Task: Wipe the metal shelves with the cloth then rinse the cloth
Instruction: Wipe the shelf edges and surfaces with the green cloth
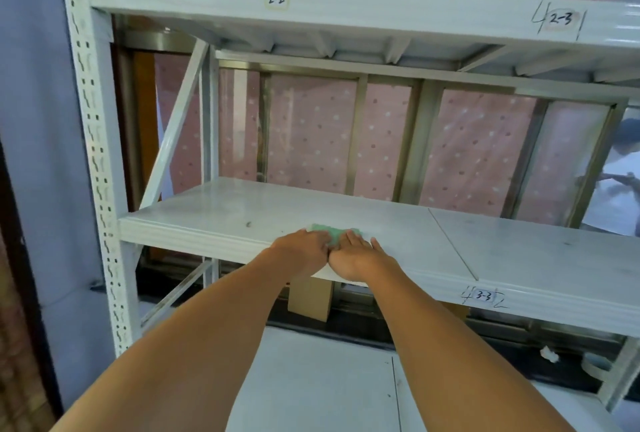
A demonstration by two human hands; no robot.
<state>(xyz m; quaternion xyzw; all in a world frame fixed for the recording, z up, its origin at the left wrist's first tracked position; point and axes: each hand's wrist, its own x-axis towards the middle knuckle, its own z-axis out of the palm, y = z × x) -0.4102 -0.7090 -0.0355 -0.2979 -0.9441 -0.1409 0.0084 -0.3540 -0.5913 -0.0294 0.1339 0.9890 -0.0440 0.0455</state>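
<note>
A pale metal shelf (502,244) crosses the middle of the view, its front lip marked 3-3. A green cloth (334,232) lies flat on it near the front edge, mostly covered by my hands. My left hand (303,249) and my right hand (356,258) press down on the cloth side by side, thumbs touching, fingers pointing away from me. Only the cloth's far edge shows beyond my fingertips. A second shelf (381,12) runs above, labelled 2-2 and 2-3.
A perforated white upright (93,161) stands at the left with a diagonal brace (176,126) behind it. Pink dotted fabric (311,140) hangs behind the shelves. A cardboard box (310,298) sits below the shelf. A lower shelf (329,379) lies under my arms.
</note>
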